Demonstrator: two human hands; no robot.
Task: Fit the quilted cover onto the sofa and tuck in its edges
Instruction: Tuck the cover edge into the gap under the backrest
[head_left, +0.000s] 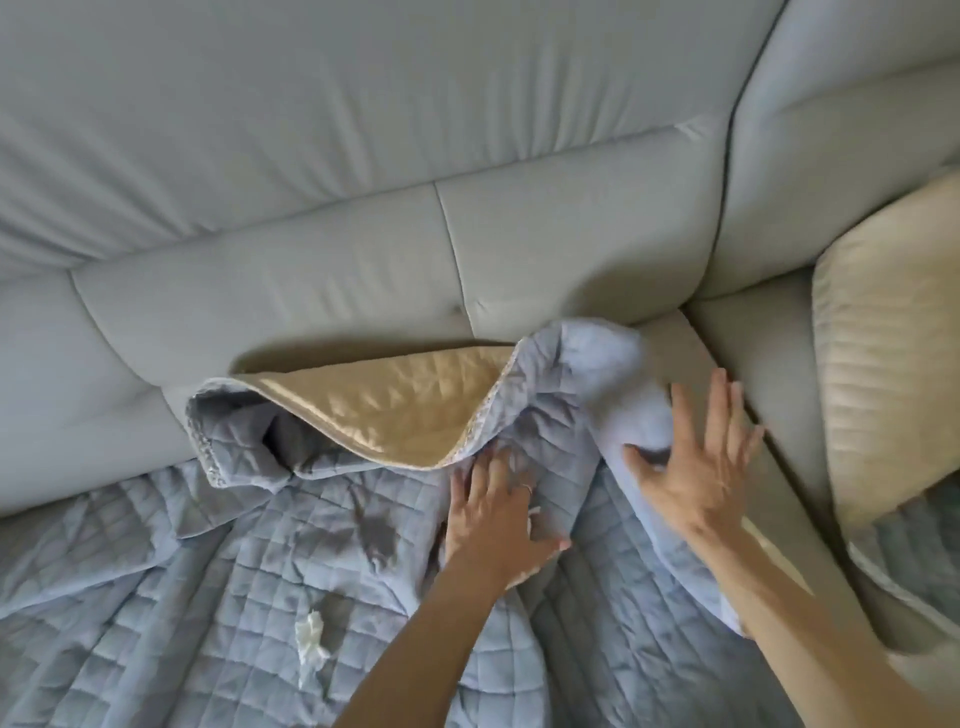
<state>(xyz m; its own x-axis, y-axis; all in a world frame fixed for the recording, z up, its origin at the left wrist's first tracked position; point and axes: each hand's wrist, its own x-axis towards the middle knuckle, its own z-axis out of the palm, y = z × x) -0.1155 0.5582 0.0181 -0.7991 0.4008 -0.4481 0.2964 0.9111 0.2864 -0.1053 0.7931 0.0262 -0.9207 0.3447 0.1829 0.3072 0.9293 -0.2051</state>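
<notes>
A blue-grey quilted cover (208, 571) lies rumpled over the seat of a pale grey sofa (363, 156). Its far edge is folded back toward me, showing a tan satin underside (395, 405). My left hand (498, 514) lies flat with spread fingers on the bunched quilt just below that fold. My right hand (701, 462) is open with fingers straight. It presses a raised lump of the cover near the seat's right end, beside the corner where the backrest meets the side section.
A tan cushion (893, 374) leans on the sofa's right section, with more quilted fabric (914, 561) under it. A crumpled white tissue (310, 636) lies on the cover at the lower middle. The backrest (311, 270) runs across the top.
</notes>
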